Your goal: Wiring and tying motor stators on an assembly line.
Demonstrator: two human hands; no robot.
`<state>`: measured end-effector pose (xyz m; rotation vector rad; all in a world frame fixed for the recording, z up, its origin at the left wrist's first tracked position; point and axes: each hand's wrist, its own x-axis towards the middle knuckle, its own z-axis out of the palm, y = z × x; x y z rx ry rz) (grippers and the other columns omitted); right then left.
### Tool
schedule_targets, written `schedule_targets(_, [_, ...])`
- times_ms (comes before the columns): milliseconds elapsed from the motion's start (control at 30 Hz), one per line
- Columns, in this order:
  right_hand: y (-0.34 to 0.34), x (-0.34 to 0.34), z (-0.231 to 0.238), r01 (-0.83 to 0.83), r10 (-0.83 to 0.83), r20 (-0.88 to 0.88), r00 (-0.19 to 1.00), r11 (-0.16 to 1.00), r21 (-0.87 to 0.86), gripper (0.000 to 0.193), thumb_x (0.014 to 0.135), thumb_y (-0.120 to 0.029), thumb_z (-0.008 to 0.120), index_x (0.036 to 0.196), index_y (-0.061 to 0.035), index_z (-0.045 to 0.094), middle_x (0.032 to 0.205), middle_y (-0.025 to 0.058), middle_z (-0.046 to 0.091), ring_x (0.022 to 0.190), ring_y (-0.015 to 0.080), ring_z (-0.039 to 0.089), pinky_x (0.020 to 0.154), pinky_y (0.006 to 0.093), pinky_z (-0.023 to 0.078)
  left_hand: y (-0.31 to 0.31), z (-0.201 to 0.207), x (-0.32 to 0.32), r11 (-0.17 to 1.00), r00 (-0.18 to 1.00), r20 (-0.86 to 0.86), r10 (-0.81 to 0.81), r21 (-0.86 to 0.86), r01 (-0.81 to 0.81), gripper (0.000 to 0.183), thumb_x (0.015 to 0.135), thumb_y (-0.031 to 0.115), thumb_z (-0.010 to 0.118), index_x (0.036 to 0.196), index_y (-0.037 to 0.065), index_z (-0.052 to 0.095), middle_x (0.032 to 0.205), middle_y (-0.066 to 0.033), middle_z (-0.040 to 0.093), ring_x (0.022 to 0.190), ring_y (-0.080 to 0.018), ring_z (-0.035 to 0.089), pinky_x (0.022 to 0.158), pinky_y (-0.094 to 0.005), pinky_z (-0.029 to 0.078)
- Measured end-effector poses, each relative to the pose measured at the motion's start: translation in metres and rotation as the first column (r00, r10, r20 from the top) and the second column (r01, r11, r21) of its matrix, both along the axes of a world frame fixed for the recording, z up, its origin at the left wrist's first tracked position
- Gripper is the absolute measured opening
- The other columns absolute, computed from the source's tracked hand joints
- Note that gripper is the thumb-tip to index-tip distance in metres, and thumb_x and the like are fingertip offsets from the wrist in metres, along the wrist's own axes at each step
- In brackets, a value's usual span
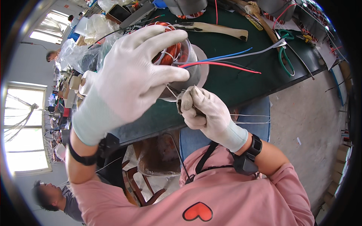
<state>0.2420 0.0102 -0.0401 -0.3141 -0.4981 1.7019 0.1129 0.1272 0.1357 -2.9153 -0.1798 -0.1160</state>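
A motor stator (195, 77) with orange-red copper windings (172, 53) stands on the dark green table. My left hand (130, 73), in a white glove, lies over its near left side with fingers spread and fingertips on the windings. Close below the stator, my right hand (203, 113), also gloved, is closed around a thin metal-tipped tool (172, 90); most of it is hidden in the fist. White cord (252, 122) trails in a loop to the right of that hand. Blue (226, 56), grey and red (226, 65) lead wires stick out rightward from the stator.
A wooden stick (218, 29) lies beyond the stator. Green-handled scissors (285, 60) rest at the table's right. More stators (186, 6) stand along the far edge. Plastic bags (81, 51) pile up at left. A lined bin (158, 156) sits below. Other people are at left.
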Motion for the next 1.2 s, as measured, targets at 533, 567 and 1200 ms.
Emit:
schedule_targets(533, [-0.004,-0.005,-0.004,-0.051,0.052,-0.067,0.996,0.998,0.02,0.041,0.11,-0.043,0.048,0.099,-0.007,0.062,0.076,-0.0039,0.046,0.052,0.0038,0.026,0.047,0.0209,0.023,0.001,-0.007,0.013,0.996,0.996,-0.079,-0.037,0.073,0.043,0.03,0.071,0.002,0.076,0.096,0.015,0.068,0.124,-0.0073,0.063,0.129,-0.0342,0.054,0.102,-0.0486,0.049])
schedule_targets(567, [-0.005,-0.005,-0.003,-0.042,0.042,-0.056,0.998,0.999,0.013,0.041,0.11,-0.043,0.049,0.099,-0.007,0.062,0.077,-0.0038,0.047,0.052,0.0037,0.026,0.047,0.0211,0.023,0.003,-0.005,0.013,0.996,0.996,-0.078,-0.038,0.076,0.044,0.03,0.071,0.002,0.076,0.096,0.015,0.068,0.124,-0.0073,0.063,0.129,-0.0342,0.054,0.102,-0.0486,0.049])
schedule_targets(1200, [0.001,-0.004,-0.009,-0.002,0.003,-0.028,1.0,1.0,0.023,0.037,0.107,-0.039,0.054,0.096,-0.0052,0.064,0.076,-0.0011,0.056,0.05,0.0043,0.03,0.044,0.022,0.023,0.018,0.012,0.016,0.96,0.95,-0.212,-0.229,0.11,0.256,0.05,0.062,0.018,0.089,0.109,0.014,0.07,0.124,-0.0055,0.067,0.126,-0.0314,0.057,0.104,-0.0446,0.051])
